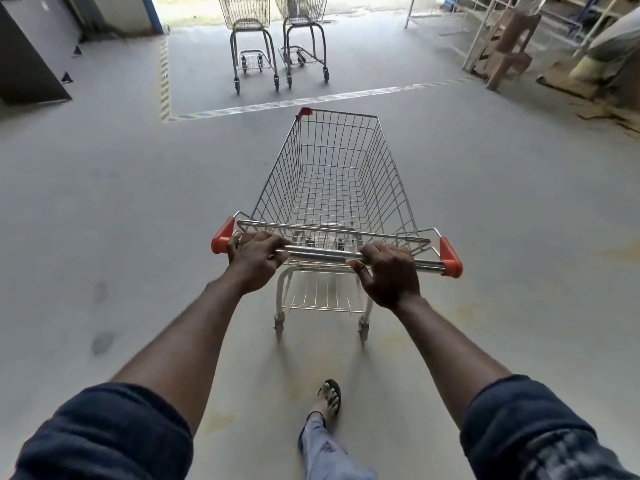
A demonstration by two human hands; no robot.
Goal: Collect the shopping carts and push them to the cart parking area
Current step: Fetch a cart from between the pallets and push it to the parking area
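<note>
The left hand and the right hand are both wrapping closed around the chrome handle bar of an empty wire shopping cart, each gripping just inside a red end cap. The cart is standing on bare grey concrete floor with open room on both sides. Ahead, a striped floor line is marking the edge of a bay where two parked carts are sitting side by side. Cardboard and shelving are crowding the right edge, and a dark cabinet is standing at the left.
</note>
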